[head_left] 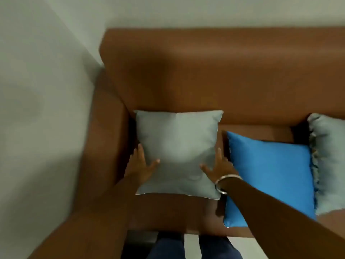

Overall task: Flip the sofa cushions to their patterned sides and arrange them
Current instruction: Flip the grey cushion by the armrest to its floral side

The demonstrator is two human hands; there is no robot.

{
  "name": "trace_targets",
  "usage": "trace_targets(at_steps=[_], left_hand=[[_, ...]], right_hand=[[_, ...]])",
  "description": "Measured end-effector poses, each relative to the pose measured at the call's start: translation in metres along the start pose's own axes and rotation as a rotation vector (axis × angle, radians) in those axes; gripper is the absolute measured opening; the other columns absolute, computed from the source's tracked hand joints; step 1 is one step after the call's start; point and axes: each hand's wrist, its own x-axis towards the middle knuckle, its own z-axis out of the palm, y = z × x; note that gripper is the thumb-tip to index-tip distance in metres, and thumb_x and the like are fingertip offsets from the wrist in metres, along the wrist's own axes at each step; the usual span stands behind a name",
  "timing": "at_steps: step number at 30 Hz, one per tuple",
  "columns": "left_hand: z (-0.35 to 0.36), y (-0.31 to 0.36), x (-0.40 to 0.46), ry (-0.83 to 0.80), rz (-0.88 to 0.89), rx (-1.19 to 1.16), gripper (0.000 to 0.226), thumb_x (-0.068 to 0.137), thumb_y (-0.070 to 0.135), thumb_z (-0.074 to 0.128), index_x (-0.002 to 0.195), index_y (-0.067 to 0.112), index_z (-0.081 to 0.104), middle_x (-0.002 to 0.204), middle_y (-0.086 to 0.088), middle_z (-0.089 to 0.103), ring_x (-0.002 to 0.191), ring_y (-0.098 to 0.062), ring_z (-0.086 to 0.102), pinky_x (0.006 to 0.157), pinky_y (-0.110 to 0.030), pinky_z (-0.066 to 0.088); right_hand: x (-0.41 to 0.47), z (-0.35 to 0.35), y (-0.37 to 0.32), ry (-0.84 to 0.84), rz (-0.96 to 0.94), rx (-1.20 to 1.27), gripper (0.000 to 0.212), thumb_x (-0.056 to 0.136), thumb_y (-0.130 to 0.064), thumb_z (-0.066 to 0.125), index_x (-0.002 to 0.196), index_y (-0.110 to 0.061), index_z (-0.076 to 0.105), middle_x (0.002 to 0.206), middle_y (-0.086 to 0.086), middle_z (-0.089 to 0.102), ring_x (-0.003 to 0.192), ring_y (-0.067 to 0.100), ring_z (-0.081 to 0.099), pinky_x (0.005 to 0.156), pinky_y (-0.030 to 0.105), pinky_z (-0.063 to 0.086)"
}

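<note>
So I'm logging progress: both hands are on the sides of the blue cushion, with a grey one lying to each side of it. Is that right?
Not quite. The head view shows the left hand and right hand on the sides of the grey cushion nearest the sofa's armrest, not the blue cushion. The blue one does lie between that grey cushion and another grey cushion.

Smooth brown leather-look sofa – satiny cloth cushions
</note>
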Motion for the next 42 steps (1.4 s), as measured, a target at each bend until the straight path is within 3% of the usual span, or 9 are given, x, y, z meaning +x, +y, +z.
trace_targets(at_steps=[7, 12, 15, 18, 20, 23, 28, 32, 42], left_hand=[[0.056, -0.077, 0.049, 0.032, -0.040, -0.391, 0.115, 0.065, 0.084, 0.066, 0.158, 0.037, 0.018, 0.163, 0.009, 0.034, 0.147, -0.016, 0.037, 0.121, -0.043, 0.031], [0.003, -0.050, 0.034, -0.315, -0.201, -0.389, 0.121, 0.057, 0.086, 0.069, 0.157, 0.033, 0.026, 0.159, 0.003, 0.042, 0.141, -0.022, 0.046, 0.113, -0.041, 0.039], [-0.069, -0.016, 0.010, -0.483, -0.406, -0.152, 0.133, 0.048, 0.096, 0.062, 0.158, 0.030, 0.023, 0.158, -0.001, 0.041, 0.138, -0.030, 0.048, 0.089, -0.043, 0.045], [-0.142, 0.010, 0.010, -0.498, -0.340, -0.306, 0.111, 0.036, 0.093, 0.072, 0.120, 0.021, 0.073, 0.114, -0.008, 0.076, 0.094, -0.026, 0.075, 0.068, -0.040, 0.059], [-0.169, 0.026, 0.013, -0.407, -0.291, -0.430, 0.098, 0.040, 0.096, 0.062, 0.101, 0.022, 0.078, 0.094, -0.008, 0.079, 0.075, -0.023, 0.076, 0.064, -0.038, 0.060], [-0.151, 0.036, 0.027, -0.302, -0.193, -0.574, 0.100, 0.057, 0.096, 0.037, 0.123, 0.026, 0.063, 0.118, -0.006, 0.068, 0.109, -0.027, 0.064, 0.088, -0.044, 0.052], [-0.053, 0.020, 0.056, -0.029, 0.131, -0.758, 0.044, 0.082, 0.079, 0.048, 0.119, 0.059, 0.060, 0.115, 0.030, 0.070, 0.107, 0.010, 0.064, 0.080, -0.012, 0.053], [-0.012, 0.022, 0.083, 0.054, 0.089, -0.873, 0.087, 0.078, 0.071, 0.065, 0.149, 0.031, 0.035, 0.140, 0.002, 0.057, 0.120, -0.016, 0.061, 0.092, -0.035, 0.055], [-0.006, 0.045, 0.099, 0.316, 0.334, -0.834, 0.099, 0.064, 0.051, 0.078, 0.149, 0.032, 0.030, 0.128, 0.022, 0.056, 0.108, 0.016, 0.061, 0.078, -0.008, 0.052]], right_hand=[[0.061, 0.092, 0.044, -0.111, 0.338, 0.508, 0.095, 0.069, -0.064, 0.072, 0.143, -0.013, 0.042, 0.141, 0.015, 0.055, 0.123, 0.036, 0.055, 0.103, 0.042, 0.044], [0.027, 0.028, 0.013, -0.419, 0.340, 0.456, 0.088, 0.068, -0.062, 0.074, 0.136, -0.012, 0.049, 0.131, 0.016, 0.062, 0.117, 0.036, 0.059, 0.096, 0.042, 0.046], [-0.003, -0.059, -0.017, -0.587, 0.277, 0.412, 0.073, 0.049, -0.053, 0.088, 0.103, -0.009, 0.063, 0.086, 0.005, 0.077, 0.074, 0.022, 0.075, 0.056, 0.028, 0.057], [-0.002, -0.134, -0.038, -0.472, 0.112, 0.475, 0.047, 0.055, -0.042, 0.083, 0.087, -0.013, 0.065, 0.056, 0.003, 0.070, 0.046, 0.016, 0.067, 0.040, 0.019, 0.046], [0.006, -0.154, -0.052, -0.352, 0.073, 0.622, 0.047, 0.069, -0.055, 0.067, 0.094, -0.016, 0.063, 0.064, 0.004, 0.071, 0.061, 0.019, 0.069, 0.053, 0.027, 0.052], [0.025, -0.133, -0.053, -0.160, -0.042, 0.694, 0.047, 0.081, -0.064, 0.055, 0.106, -0.024, 0.062, 0.095, 0.001, 0.069, 0.095, 0.022, 0.064, 0.079, 0.038, 0.052], [0.072, -0.052, -0.027, 0.026, -0.370, 0.601, 0.085, 0.072, -0.037, 0.082, 0.141, -0.040, 0.032, 0.119, -0.029, 0.053, 0.101, -0.018, 0.056, 0.077, 0.005, 0.045], [0.096, -0.011, -0.027, 0.114, -0.375, 0.714, 0.105, 0.067, -0.017, 0.087, 0.151, -0.022, 0.024, 0.133, -0.010, 0.054, 0.121, 0.010, 0.054, 0.081, 0.000, 0.044], [0.111, -0.036, -0.053, 0.298, -0.597, 0.708, 0.111, 0.058, -0.031, 0.090, 0.147, -0.014, 0.026, 0.135, -0.005, 0.055, 0.124, 0.003, 0.055, 0.102, 0.021, 0.045]])
